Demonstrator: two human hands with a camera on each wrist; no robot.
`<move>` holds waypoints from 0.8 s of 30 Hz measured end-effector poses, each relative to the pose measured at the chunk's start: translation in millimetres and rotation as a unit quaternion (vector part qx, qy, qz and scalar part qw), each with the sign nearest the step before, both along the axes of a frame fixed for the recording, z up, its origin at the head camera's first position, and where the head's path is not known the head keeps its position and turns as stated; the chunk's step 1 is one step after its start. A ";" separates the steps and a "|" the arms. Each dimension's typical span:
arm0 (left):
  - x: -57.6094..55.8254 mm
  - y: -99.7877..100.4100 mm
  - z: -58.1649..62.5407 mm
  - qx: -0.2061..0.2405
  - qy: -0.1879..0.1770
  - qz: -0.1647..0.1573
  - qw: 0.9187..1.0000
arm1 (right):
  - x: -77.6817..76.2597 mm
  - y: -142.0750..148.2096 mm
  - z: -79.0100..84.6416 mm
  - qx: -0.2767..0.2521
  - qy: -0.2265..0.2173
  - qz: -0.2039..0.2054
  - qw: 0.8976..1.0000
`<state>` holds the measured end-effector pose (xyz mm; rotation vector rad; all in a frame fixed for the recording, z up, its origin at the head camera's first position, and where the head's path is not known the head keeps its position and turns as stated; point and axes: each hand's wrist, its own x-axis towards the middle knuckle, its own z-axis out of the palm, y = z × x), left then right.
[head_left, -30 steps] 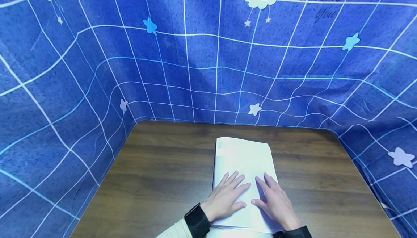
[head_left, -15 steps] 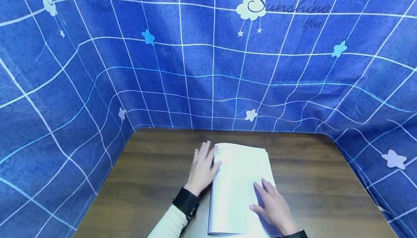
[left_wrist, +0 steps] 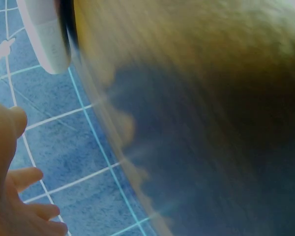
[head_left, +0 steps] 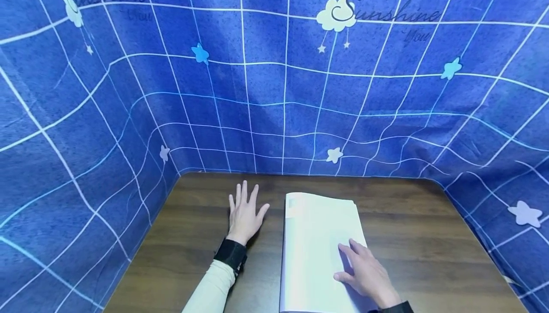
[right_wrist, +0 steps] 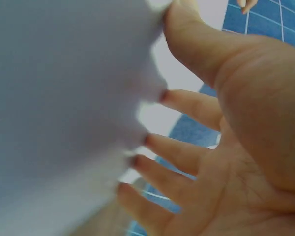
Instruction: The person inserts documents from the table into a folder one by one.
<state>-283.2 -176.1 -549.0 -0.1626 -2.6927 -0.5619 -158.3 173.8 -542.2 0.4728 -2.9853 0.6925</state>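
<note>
A book or thick booklet with a blank-looking white page [head_left: 319,251] lies upright in the head view, just right of the table's middle. My right hand [head_left: 366,272] rests its fingertips on the page's right side, the thumb spread toward the middle; in the right wrist view the fingertips of that hand [right_wrist: 226,137] meet the white surface [right_wrist: 64,98]. Left of the book, my left hand [head_left: 245,217] is spread over the bare table, holding nothing. Whether it touches the wood I cannot tell. The left wrist view shows its fingers [left_wrist: 27,179] and the book's end [left_wrist: 46,39].
The brown wooden table [head_left: 201,256] reaches back to a blue cloth [head_left: 266,79] with white grid lines, stars and clouds, which hangs behind it and on both sides. Black bands [head_left: 231,254] circle the wrists.
My left hand has lifted off the page, passed the book's upper left edge and moved left over the table. My right hand has stayed on the page. The head view has shifted slightly.
</note>
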 end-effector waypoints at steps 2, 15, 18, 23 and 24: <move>-1.3 1.0 0.1 0.000 0.004 0.002 1.000 | -11.7 1.1 11.2 0.011 -0.026 -0.011 1.000; -0.1 25.8 -15.6 0.019 0.012 -0.016 1.000 | -73.2 8.7 24.2 0.109 -0.055 -0.136 0.983; 2.7 27.4 -17.6 0.018 0.018 -0.017 1.000 | -73.0 9.3 11.0 0.090 -0.037 -0.186 0.978; 2.3 27.4 -13.0 0.023 0.033 -0.017 0.999 | -68.9 10.2 -2.1 0.037 0.048 -0.225 0.973; 2.2 27.1 -11.3 0.027 0.032 -0.018 0.999 | -68.5 10.4 -3.5 0.032 0.075 -0.227 0.971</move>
